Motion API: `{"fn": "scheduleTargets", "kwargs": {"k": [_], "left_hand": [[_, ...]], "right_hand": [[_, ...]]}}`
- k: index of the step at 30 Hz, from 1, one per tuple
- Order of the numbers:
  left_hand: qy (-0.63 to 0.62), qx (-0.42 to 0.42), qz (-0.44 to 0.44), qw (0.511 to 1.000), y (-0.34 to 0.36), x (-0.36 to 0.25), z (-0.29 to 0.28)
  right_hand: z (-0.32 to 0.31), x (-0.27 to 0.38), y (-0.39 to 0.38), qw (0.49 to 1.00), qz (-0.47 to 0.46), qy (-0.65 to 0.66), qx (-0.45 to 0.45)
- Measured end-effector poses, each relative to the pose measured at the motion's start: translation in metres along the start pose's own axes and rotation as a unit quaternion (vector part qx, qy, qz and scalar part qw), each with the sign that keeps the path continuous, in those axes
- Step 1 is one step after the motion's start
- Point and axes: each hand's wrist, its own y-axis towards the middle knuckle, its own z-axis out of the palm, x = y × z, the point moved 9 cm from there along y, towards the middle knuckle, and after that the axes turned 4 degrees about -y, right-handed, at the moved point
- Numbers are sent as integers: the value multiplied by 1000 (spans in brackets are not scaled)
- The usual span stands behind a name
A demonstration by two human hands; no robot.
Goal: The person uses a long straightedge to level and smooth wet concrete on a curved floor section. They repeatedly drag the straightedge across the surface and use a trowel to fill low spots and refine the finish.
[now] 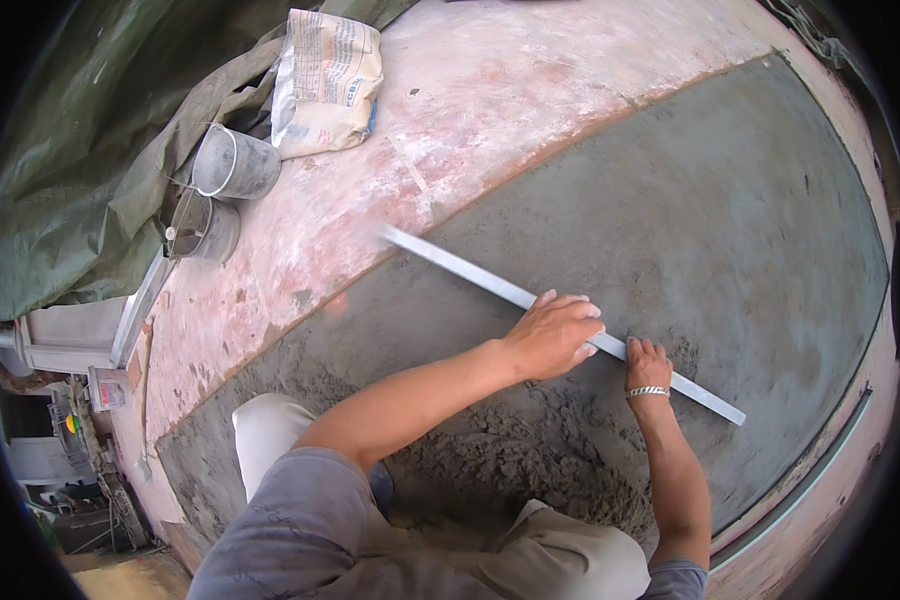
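A long, straight metal screed bar (460, 266) lies slantwise across wet grey mortar (690, 200), its far left end by the edge of the pinkish floor. My left hand (555, 335) is closed over the bar near its middle, fingers wrapped across the top. Just to the right, my right hand (648, 368) grips the same bar, with a chain bracelet on the wrist. Beyond the bar the mortar looks smooth; rough, clumpy mortar (520, 450) is heaped between the bar and my knees.
A paper sack (328, 85) stands at the upper left, beside two grey buckets (237, 163) and a dark green tarp (70, 160). A long-handled tool (147, 390) lies at the left. Along the right edge runs a straight strip (800, 490).
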Motion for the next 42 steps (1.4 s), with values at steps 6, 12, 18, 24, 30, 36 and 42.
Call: {"fn": "scheduleTargets", "kwargs": {"k": [6,12,18,24,30,36,42], "left_hand": [[125,178,18,976,-31,20,-36],[209,114,-184,954,-144,120,-165],[195,-63,-359,911,-281,185,-229],[143,-32,-357,923,-343,197,-146],[79,-26,-328,941,-351,201,-97],[51,-66,-230,970,-305,187,-99],[48,31,-41,998,-231,128,-39]], "right_hand": [[-20,-28,1,993,-18,38,-110],[-11,-66,21,993,51,25,-102],[28,10,-11,997,-77,10,-19],[18,-23,-43,997,-83,5,-6],[32,-43,-24,997,-64,-36,31],[28,67,-38,986,-164,1,39],[-19,109,-69,993,-103,2,62]]}}
